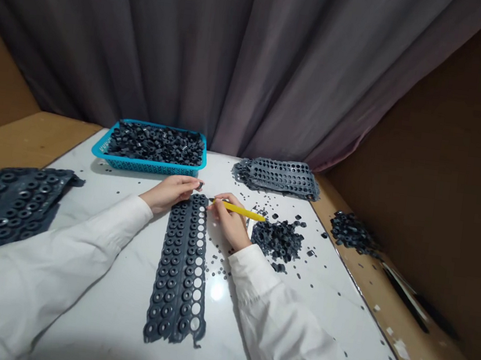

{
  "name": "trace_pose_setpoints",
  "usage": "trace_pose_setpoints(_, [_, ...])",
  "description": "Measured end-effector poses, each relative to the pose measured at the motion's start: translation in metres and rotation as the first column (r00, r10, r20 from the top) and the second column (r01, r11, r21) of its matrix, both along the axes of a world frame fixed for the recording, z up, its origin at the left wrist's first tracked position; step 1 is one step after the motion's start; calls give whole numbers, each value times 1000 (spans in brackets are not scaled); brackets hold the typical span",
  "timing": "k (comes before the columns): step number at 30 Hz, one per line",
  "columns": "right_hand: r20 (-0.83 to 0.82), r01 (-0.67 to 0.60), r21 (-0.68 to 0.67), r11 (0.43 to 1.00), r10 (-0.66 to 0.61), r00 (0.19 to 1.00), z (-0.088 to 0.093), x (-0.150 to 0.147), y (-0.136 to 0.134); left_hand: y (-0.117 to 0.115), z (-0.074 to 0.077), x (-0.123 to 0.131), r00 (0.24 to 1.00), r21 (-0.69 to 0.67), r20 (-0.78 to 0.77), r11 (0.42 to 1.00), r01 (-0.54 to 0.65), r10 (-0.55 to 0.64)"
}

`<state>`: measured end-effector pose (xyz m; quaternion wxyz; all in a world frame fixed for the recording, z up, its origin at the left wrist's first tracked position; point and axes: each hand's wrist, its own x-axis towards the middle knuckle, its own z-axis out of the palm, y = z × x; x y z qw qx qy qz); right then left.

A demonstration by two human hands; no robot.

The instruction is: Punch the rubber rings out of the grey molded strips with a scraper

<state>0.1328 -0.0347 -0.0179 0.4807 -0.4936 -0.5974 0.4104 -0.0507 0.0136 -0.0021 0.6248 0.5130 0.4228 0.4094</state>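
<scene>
A dark rubber sheet (180,278) with columns of moulded rings lies lengthwise on the white table. Its right column is mostly round holes through which the white top shows; a few rings remain in it. At the sheet's far end, my left hand (171,192) is closed, pinching a small black rubber piece (200,185) at the fingertips. My right hand (230,222) is closed round a yellow pen-like tool (243,211), whose dark tip points left, near the sheet's top right corner. Exactly what the tip is cannot be made out.
A blue basket (154,166) full of black rubber parts stands at the back left. Punched sheets (285,176) are stacked at the back right, near a pile of black scraps (279,240). Another ringed sheet (1,203) lies left. Small bits dot the table (319,324).
</scene>
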Motion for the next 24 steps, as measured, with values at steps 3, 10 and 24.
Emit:
trace_pose_setpoints(3, [170,-285,34,958,276,946,39,-1,-23,-2,0,1,979,-102,203,994,32,-11])
trace_pose_setpoints(10, [877,-437,-270,858,406,256,68,-62,-139,-1,0,-2,891,-279,454,944,176,-31])
trace_pose_setpoints(24, [783,-347,-468,813,564,264,61,-81,-158,2,5,-3,893,-424,447,890,168,44])
